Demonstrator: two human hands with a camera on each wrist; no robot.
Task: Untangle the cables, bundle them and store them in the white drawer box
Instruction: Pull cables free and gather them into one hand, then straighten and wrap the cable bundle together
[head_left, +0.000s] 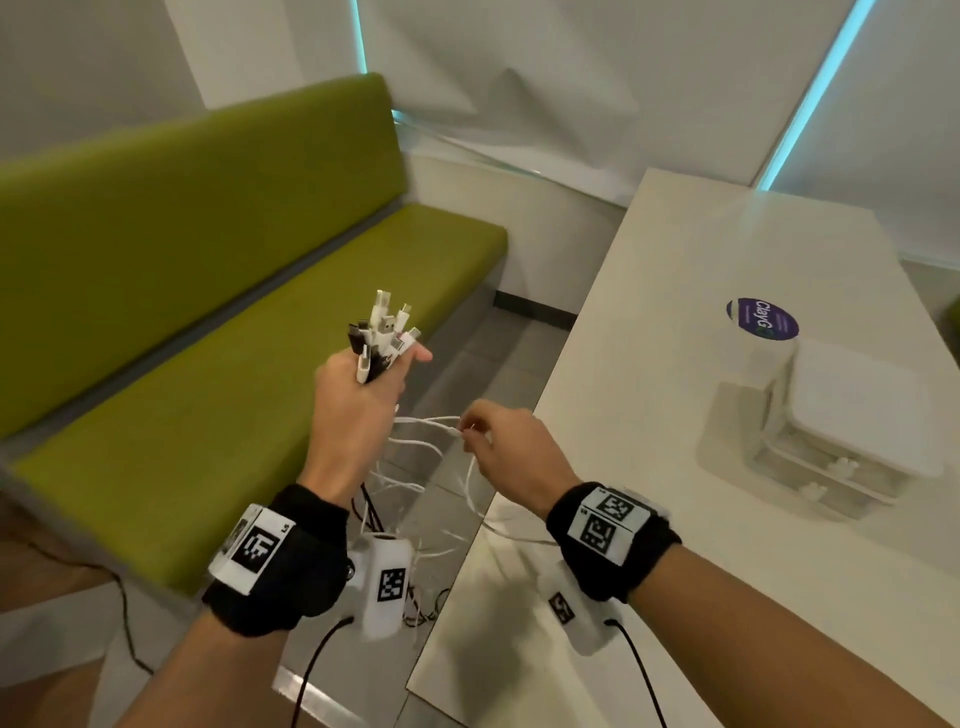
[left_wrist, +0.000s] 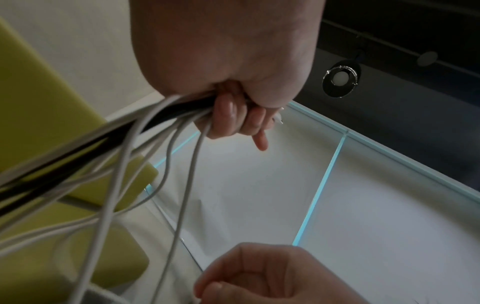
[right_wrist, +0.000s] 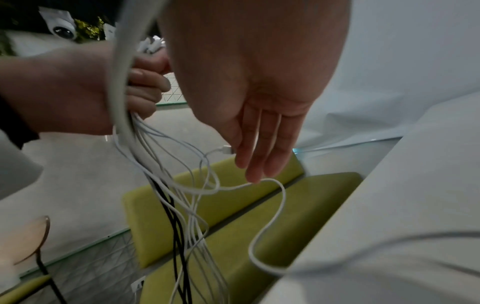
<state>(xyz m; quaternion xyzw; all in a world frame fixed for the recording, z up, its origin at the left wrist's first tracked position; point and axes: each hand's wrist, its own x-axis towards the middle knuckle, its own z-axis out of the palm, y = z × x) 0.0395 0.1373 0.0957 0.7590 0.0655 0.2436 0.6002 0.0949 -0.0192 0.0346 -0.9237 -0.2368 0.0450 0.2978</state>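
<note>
My left hand (head_left: 366, 371) is held up over the green bench and grips a bunch of white and black cables (head_left: 382, 332) just below their plugs, which stick up out of the fist. The cords (right_wrist: 182, 185) hang down from it in tangled loops. My right hand (head_left: 475, 431), just to the right and lower, pinches the plug end of one white cable (right_wrist: 225, 150) between thumb and forefinger, its other fingers straight. In the left wrist view the fist (left_wrist: 233, 115) closes round the cords (left_wrist: 145, 144). The white drawer box (head_left: 831, 441) stands shut on the table at the right.
A white table (head_left: 649, 312) runs along the right, with a round purple sticker (head_left: 762, 318) behind the box. A green bench (head_left: 208, 312) fills the left. One white cord (head_left: 511, 532) trails over the table's near corner. Grey floor lies between bench and table.
</note>
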